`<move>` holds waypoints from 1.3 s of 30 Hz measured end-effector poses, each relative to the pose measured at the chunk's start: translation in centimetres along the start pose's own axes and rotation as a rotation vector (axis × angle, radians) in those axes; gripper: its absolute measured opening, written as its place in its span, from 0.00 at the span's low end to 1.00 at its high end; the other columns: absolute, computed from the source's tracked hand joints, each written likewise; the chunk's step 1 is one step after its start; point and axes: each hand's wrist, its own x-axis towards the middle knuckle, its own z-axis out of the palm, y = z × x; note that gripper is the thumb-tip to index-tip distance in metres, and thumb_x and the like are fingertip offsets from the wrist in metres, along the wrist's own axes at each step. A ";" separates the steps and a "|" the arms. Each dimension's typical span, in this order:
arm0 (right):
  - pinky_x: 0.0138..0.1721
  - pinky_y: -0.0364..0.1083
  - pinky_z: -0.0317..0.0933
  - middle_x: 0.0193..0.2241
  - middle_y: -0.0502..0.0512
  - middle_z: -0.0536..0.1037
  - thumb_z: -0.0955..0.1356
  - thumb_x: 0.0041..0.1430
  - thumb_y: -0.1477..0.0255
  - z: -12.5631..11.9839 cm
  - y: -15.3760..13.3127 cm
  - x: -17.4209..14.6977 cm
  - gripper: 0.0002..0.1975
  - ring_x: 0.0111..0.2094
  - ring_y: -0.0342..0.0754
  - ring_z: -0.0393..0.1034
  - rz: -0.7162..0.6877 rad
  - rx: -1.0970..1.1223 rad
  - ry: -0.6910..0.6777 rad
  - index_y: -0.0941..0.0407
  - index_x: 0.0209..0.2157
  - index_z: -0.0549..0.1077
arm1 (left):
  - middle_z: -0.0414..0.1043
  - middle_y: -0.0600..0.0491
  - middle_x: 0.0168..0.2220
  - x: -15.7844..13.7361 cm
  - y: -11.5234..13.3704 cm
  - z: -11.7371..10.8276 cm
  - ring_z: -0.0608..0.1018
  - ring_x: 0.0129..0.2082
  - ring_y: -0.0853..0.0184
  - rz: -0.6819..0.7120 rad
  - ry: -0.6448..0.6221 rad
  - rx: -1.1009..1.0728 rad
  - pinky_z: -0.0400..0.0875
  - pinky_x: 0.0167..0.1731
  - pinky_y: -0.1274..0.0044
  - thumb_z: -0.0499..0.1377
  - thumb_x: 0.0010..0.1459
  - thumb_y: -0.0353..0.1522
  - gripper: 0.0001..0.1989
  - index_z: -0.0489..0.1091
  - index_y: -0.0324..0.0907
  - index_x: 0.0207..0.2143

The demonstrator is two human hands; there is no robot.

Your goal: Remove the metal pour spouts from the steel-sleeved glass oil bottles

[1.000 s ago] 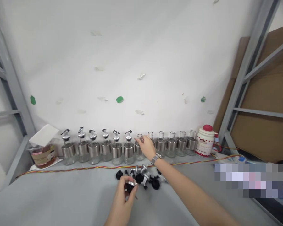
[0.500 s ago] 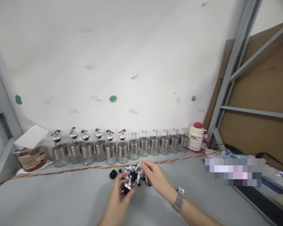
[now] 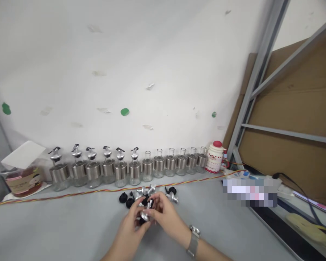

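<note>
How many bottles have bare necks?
6, in one row, left to right: first bottle beside a spouted bottle, then second, third, fourth, fifth, and sixth beside the red-lidded jar. None looks hidden.

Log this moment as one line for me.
left hand: holding pourer | right hand: at same pourer | six capped bottles, six open bottles | loose parts on table

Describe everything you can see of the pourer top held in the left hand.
The pourer top has a shiny silver, metal-looking domed collar, something black beneath it and a narrow silver neck above. It is tilted and off the bottles, in front of the loose parts. The left hand grips it around the collar; the right hand's fingers are at its upper end, where blur hides detail.
</note>
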 end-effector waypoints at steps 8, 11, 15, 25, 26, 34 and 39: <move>0.27 0.41 0.56 0.24 0.46 0.64 0.69 0.47 0.72 -0.1 -1.1 -0.7 0.12 0.26 0.42 0.61 -0.122 -0.164 0.012 0.55 0.36 0.67 | 0.70 0.47 0.41 0.1 -0.3 -0.1 0.74 0.37 0.64 0.127 -0.018 0.275 0.71 0.33 0.77 0.54 0.50 0.31 0.15 0.65 0.39 0.42; 0.24 0.41 0.57 0.28 0.49 0.64 0.65 0.53 0.66 -0.5 -1.4 -0.7 0.11 0.24 0.41 0.61 -0.159 -0.149 -0.041 0.55 0.38 0.69 | 0.69 0.48 0.39 0.0 0.4 -0.3 0.74 0.37 0.66 0.248 -0.064 0.451 0.71 0.28 0.79 0.52 0.51 0.27 0.13 0.66 0.41 0.41; 0.20 0.40 0.56 0.27 0.50 0.63 0.56 0.59 0.60 -1.0 -1.4 -0.5 0.17 0.20 0.39 0.59 -0.147 -0.086 -0.028 0.56 0.38 0.67 | 0.66 0.47 0.42 0.0 0.6 -1.2 0.73 0.40 0.66 0.488 -0.066 0.781 0.70 0.38 0.76 0.50 0.48 0.21 0.20 0.65 0.44 0.44; 0.31 0.41 0.55 0.29 0.50 0.67 0.61 0.58 0.67 -1.6 -2.9 -1.1 0.07 0.29 0.43 0.61 -0.299 -0.729 -0.124 0.56 0.30 0.64 | 0.66 0.46 0.43 -0.6 -0.5 -1.2 0.74 0.40 0.64 0.559 -0.029 1.046 0.73 0.36 0.75 0.49 0.45 0.21 0.23 0.61 0.43 0.46; 0.31 0.41 0.54 0.29 0.50 0.67 0.61 0.58 0.68 -1.6 -2.9 -1.1 0.06 0.30 0.43 0.61 -0.311 -0.780 -0.131 0.56 0.29 0.64 | 0.67 0.46 0.43 -0.5 -0.7 -1.3 0.74 0.41 0.63 0.573 -0.021 1.065 0.72 0.37 0.74 0.50 0.45 0.21 0.23 0.61 0.42 0.46; 0.29 0.40 0.53 0.26 0.48 0.66 0.57 0.58 0.72 -1.3 -2.7 -1.5 0.07 0.28 0.42 0.60 -0.280 -0.779 -0.179 0.55 0.27 0.59 | 0.68 0.48 0.45 -0.1 -1.3 -1.9 0.71 0.45 0.65 0.657 0.066 1.113 0.70 0.42 0.73 0.46 0.46 0.19 0.26 0.58 0.42 0.49; 0.27 0.40 0.53 0.21 0.46 0.63 0.58 0.57 0.71 -0.8 -2.5 -1.4 0.08 0.24 0.41 0.59 -0.116 -0.521 -0.248 0.55 0.24 0.58 | 0.66 0.44 0.44 -0.6 -1.6 -1.6 0.70 0.45 0.62 0.590 0.054 1.143 0.68 0.43 0.71 0.46 0.44 0.19 0.24 0.60 0.37 0.46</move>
